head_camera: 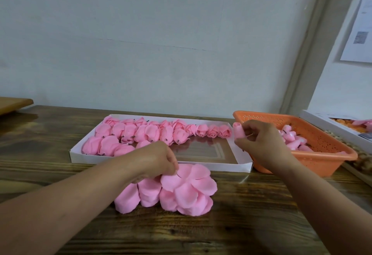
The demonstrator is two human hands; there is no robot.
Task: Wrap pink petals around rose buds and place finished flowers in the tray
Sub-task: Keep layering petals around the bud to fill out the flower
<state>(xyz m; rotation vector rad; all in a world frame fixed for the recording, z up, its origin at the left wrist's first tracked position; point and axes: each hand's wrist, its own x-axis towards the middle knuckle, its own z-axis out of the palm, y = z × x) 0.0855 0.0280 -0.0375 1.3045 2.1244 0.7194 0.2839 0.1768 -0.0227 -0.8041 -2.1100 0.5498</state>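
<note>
A pile of loose pink petals (181, 190) lies on the wooden table in front of me. My left hand (159, 159) rests on the pile's far left edge, fingers curled down and pinching at a petal. My right hand (259, 141) is raised over the right end of the white tray (221, 165) and pinches a small pink rose bud (238, 132) between its fingertips. Several finished pink flowers (141, 134) lie in rows across the tray's left and back parts. The tray's right front part shows its bare glossy floor.
An orange perforated basket (322, 158) with more pink buds stands right of the tray. A white box (322, 118) with orange pieces sits at the far right. A wooden board edge (14, 103) shows at the far left. A wall rises behind the table.
</note>
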